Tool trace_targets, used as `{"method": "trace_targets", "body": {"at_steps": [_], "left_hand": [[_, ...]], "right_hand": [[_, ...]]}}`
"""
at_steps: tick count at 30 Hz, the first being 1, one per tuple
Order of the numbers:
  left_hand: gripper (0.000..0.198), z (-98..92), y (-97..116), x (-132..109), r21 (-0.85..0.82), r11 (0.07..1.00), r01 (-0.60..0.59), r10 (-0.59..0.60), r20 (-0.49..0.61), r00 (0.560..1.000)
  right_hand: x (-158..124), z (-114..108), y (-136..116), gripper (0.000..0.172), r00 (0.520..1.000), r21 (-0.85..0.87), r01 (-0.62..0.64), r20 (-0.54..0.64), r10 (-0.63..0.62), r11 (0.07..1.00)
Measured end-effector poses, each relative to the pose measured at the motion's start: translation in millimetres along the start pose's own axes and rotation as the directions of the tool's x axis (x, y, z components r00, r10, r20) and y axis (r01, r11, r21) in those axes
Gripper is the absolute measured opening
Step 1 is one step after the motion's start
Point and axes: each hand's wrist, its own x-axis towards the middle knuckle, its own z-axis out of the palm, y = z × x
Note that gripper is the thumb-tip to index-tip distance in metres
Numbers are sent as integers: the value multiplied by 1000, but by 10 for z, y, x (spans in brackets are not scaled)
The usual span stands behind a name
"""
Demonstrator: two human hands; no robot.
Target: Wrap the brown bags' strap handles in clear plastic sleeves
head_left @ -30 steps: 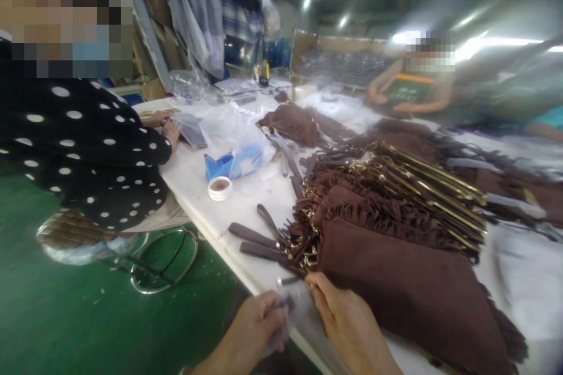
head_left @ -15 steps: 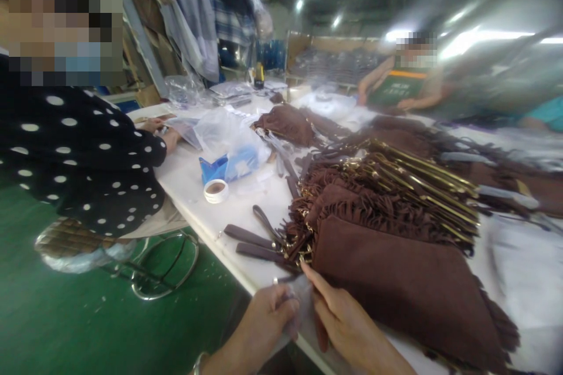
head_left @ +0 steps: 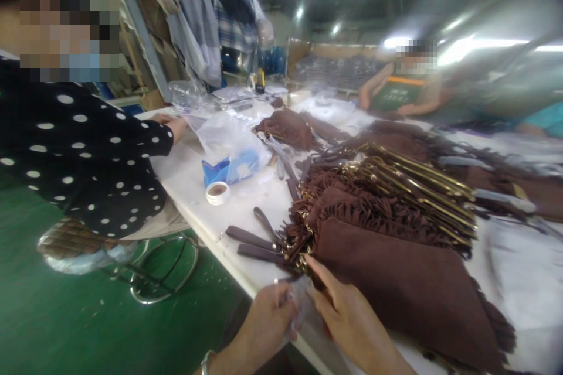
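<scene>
My left hand [head_left: 271, 316] is closed at the table's near edge, its thumb and fingers pinching a crumpled piece of clear plastic [head_left: 301, 296]. Just to the right, my right hand [head_left: 352, 316] meets the same plastic with its thumb and curled fingers. Its index finger stretches toward the gold clasps at the corner of a brown fringed pouch [head_left: 396, 281]. This pouch lies flat in front of a row of similar pouches with gold zippers [head_left: 422, 173]. Brown wrist straps [head_left: 257, 249] stick out to the left of them. Whatever is under my palms is hidden.
A paper-labelled tape roll [head_left: 217, 193] and a blue packet [head_left: 233, 167] lie on the white table [head_left: 193, 187]. Left of it, a person in a dotted top [head_left: 88, 146] sits near a stool [head_left: 74, 243]. Another person in a green apron [head_left: 402, 94] is across the table.
My right index finger has shifted slightly up along the clasps, and my hands stay together at the plastic. The seated person's arm has moved a little farther over the table.
</scene>
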Motion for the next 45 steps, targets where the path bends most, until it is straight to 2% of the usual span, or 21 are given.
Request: {"method": "trace_targets", "body": {"at_steps": [2,8,13,18,24,28,31,33,35,38,40,42,45], "left_hand": [[24,-13,2,-9,8,1000,-16,16,11,1000],[27,-11,40,0,-5,999,-35,35,28,999],[21,-7,109,-22,-197,980,-18,32,71,997],[40,-61,146,-43,-274,959,74,-58,65,996],[18,-53,29,-3,-273,957,101,-116,-38,992],[20,-3,33,-7,-365,922,127,-153,-42,987],[21,23,101,-20,-419,894,159,-187,-27,982],[20,37,131,-18,-439,885,154,-186,-30,982],[20,51,127,-8,-446,885,132,-164,-34,986],[17,63,60,15,-362,929,77,-118,-91,989],[12,58,-5,21,-205,979,15,-53,-176,983],[8,43,-64,12,-23,999,-38,32,-227,973],[9,23,-119,-28,143,987,-79,108,-204,973]], "right_hand": [[7,19,7,46,999,-93,38,-5,-39,995],[19,74,94,33,991,-180,122,-33,-130,976],[-6,157,118,24,979,-355,127,-105,-175,926],[-28,237,169,23,954,-405,145,-185,-236,903],[-10,248,166,29,942,-429,132,-227,-248,894],[-141,285,144,26,914,-296,110,-345,-213,949],[-307,463,166,30,911,-45,3,-412,-21,999],[-381,634,184,38,917,154,-78,-376,131,985],[-400,792,192,45,913,298,-118,-342,221,947],[-359,932,181,46,894,392,-129,-352,278,911],[-329,965,168,45,879,415,-113,-382,286,903],[-318,976,157,44,860,372,-100,-434,268,923],[-325,992,144,44,825,213,-92,-531,194,973]]}}
